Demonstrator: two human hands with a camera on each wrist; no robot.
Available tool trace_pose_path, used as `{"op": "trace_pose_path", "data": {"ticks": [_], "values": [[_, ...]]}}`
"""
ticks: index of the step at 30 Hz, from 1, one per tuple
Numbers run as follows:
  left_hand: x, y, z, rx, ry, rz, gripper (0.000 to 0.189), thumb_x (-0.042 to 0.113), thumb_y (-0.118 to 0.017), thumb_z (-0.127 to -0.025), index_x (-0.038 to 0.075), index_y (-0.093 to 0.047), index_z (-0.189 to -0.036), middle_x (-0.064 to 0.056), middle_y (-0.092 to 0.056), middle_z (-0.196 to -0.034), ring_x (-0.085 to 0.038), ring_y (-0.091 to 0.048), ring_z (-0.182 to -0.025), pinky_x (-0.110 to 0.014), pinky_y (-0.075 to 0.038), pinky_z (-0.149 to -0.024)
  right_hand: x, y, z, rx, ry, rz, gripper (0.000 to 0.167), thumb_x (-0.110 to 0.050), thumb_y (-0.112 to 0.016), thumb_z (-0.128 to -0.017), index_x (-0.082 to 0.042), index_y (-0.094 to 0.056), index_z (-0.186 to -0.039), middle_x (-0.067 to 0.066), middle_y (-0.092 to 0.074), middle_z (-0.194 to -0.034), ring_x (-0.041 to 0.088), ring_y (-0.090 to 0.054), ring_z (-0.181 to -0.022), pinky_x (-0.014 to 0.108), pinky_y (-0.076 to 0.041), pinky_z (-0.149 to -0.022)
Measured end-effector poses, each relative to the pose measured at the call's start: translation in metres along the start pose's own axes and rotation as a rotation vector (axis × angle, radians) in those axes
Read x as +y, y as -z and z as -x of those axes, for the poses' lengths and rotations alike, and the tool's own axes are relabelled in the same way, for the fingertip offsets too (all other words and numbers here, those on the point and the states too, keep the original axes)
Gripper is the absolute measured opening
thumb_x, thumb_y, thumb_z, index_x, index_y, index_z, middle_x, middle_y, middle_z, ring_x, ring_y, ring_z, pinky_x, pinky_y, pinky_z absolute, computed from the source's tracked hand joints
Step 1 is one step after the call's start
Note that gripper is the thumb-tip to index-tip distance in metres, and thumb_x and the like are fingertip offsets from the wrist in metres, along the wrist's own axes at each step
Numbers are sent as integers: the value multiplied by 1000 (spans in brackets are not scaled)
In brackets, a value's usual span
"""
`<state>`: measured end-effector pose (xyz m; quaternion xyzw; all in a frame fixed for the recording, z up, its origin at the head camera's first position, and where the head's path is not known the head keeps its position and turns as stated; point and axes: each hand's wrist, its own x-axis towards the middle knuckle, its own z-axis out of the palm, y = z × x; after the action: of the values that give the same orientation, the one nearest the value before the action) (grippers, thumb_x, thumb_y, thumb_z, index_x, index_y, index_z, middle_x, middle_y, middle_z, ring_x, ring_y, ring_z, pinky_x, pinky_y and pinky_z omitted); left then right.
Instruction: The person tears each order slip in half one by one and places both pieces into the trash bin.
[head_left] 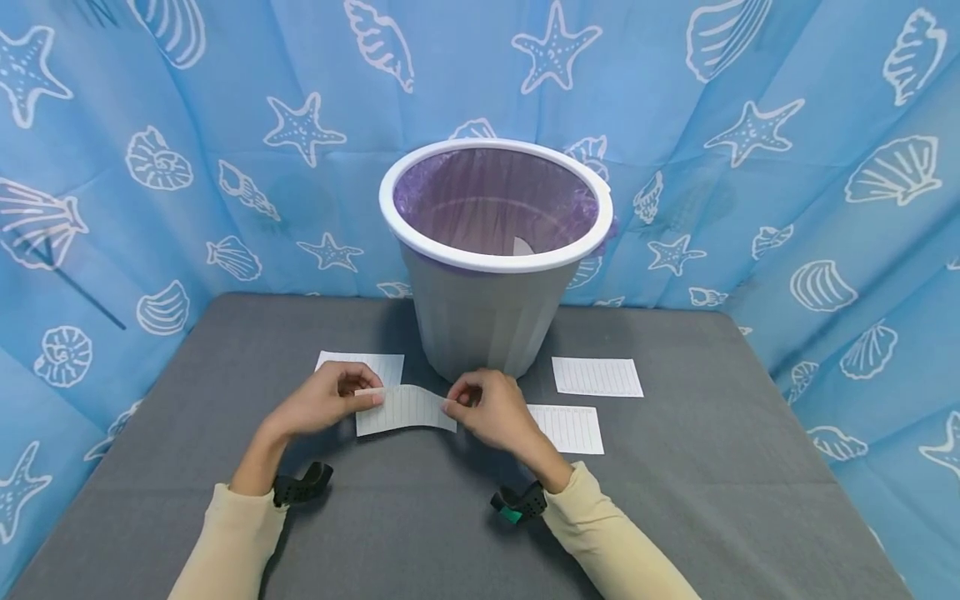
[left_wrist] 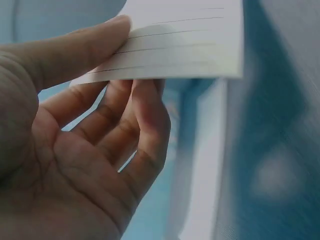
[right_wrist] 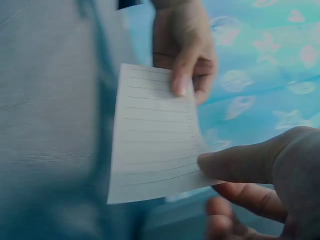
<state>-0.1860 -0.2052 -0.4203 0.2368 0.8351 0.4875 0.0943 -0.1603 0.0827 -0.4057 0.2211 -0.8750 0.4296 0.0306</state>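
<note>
Between both hands a lined sheet of paper (head_left: 405, 411) is held up above the table, bowed slightly along its length. My left hand (head_left: 330, 396) pinches its left end, thumb on the lined face and fingers behind, as the left wrist view shows. At the other end, the thumb and fingers of my right hand (head_left: 495, 411) pinch the upper right corner. The right wrist view shows the ruled lines of the sheet (right_wrist: 155, 135) running across its short side. Another lined sheet (head_left: 378, 365) lies behind the left hand, partly covered.
A grey bin (head_left: 487, 312) with a white rim and purple liner stands just behind the hands; a small white piece (head_left: 522, 247) shows inside. Two lined sheets, a nearer one (head_left: 567, 429) and a farther one (head_left: 597, 377), lie on the grey table (head_left: 405, 533) at right. A blue curtain (head_left: 465, 67) hangs behind.
</note>
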Motion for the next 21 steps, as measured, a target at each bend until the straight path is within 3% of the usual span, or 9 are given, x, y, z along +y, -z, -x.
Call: {"op": "trace_pose_path", "data": {"ticks": [4,13,21], "values": [[30,-4,2,92,-42,14,8,12,-70,-97,6,-73,-102,-6,-68,-95,-19,-64,-81,-31,-54,-67,-15,25,3,1,6,-29,8,-12,-77,-90,-12,-74,-83,-4,-64,-73,11,-57,-63,27,-48,-59],[106,-18,5,285,-45,78,13,15,-71,-97,4,-73,-104,-12,-70,-96,-25,-69,-76,-37,-58,-60,-30,75,9,33,11,-132,5,-11,-75,-92,-6,-74,-94,2,-68,-83,15,-65,-73,32,-54,-69],[141,-28,-13,319,-103,188,14,10,-74,-94,-1,-74,-103,-15,-71,-94,-24,-70,-75,-36,-58,-60,-37,118,17,108,1,-354,9,0,-71,-93,7,-71,-99,17,-69,-86,20,-66,-66,32,-57,-62]]}}
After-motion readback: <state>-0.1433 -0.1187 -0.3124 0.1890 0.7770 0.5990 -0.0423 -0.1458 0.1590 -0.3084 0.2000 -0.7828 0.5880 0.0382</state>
